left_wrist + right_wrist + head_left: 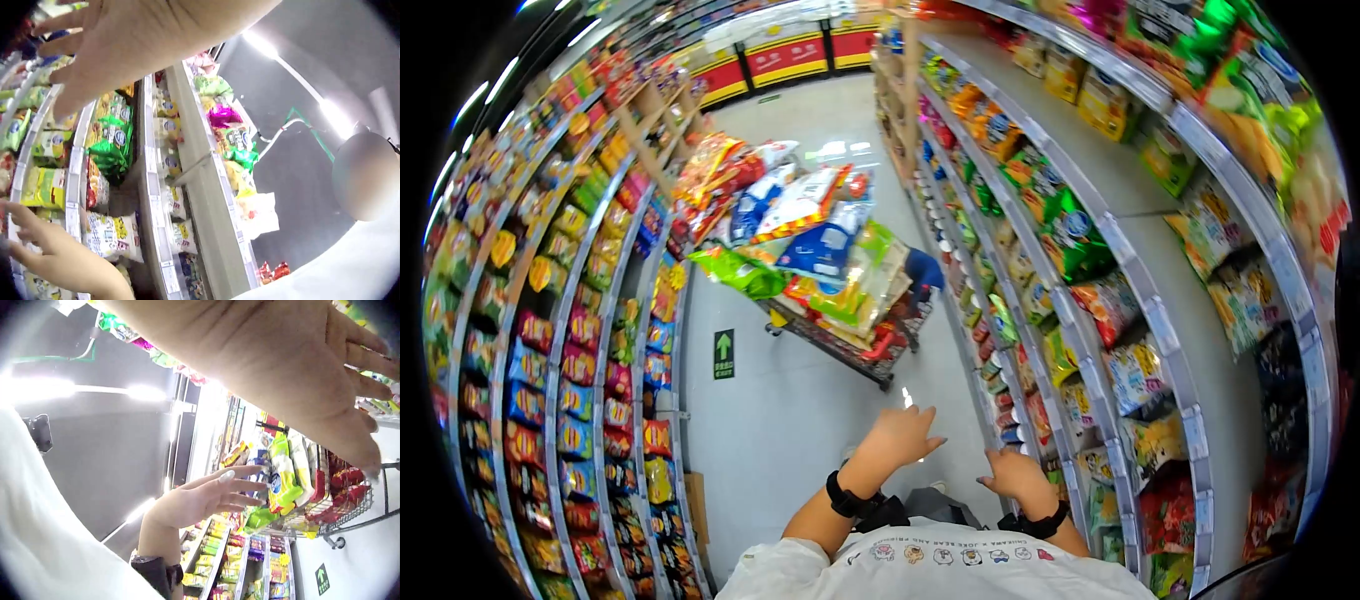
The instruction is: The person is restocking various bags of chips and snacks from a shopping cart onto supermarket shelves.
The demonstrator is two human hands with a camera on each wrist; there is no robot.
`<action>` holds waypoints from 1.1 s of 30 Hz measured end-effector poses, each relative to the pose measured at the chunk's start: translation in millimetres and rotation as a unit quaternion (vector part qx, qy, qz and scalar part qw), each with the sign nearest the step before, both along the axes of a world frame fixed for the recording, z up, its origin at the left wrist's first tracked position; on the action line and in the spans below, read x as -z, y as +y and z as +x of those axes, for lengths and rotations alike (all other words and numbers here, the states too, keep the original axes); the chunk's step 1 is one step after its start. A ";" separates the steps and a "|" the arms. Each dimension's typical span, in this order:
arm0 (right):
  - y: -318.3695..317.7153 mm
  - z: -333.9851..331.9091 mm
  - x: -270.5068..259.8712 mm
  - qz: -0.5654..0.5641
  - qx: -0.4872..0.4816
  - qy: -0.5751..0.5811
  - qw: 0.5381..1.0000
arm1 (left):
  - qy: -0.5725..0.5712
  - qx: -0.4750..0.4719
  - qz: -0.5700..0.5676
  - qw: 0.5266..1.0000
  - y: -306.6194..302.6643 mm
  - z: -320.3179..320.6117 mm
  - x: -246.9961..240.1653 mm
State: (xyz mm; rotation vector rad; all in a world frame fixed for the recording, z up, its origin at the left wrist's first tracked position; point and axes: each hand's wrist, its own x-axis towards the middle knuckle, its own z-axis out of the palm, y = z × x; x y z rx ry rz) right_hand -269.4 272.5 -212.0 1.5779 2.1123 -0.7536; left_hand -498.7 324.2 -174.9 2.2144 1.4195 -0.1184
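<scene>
My left hand [900, 437] is in front of my body with its fingers loosely extended, holding nothing. Beside it, near the right shelves, is my right hand [1018, 478], also holding nothing. In the left wrist view the left palm [125, 50] fills the top, its fingers spread. The right wrist view has the right palm [281, 369] across the top with its fingers extended. Ahead of both hands stands a shopping cart [825, 350], apart from them. Heaped above its rim are snack bags, among them a green bag [740, 273] and a blue bag [818, 248].
Tall shelves [550, 390] packed with chip bags line the aisle's left side. Close on the right, more shelves [1145, 215] carry snack bags, with small jars lower down. A green arrow sign [723, 354] lies on the grey floor [740, 440]. Red-and-yellow display bins [785, 57] stand at the far end.
</scene>
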 end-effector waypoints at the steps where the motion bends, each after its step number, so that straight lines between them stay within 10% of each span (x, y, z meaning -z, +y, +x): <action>1: 8.4 -13.6 4.0 0.058 -0.034 0.016 0.998 | -0.025 -0.021 0.048 0.998 -4.8 -19.9 4.6; 5: 38.4 -72.5 24.3 0.251 -0.121 0.090 0.956 | -0.019 -0.076 0.090 0.993 -10.7 -103.4 4.4; 16: 103.9 -301.3 -3.3 0.214 -0.236 0.209 0.924 | 0.010 -0.206 0.125 0.970 5.2 -307.2 -5.8; 28: 189.2 -369.2 -61.1 0.382 -0.142 0.306 0.860 | -0.071 -0.277 -0.005 0.958 28.2 -378.4 20.5; 33: 247.1 -350.5 -63.4 0.519 -0.004 0.375 0.768 | -0.155 -0.270 0.205 0.928 80.7 -372.0 11.0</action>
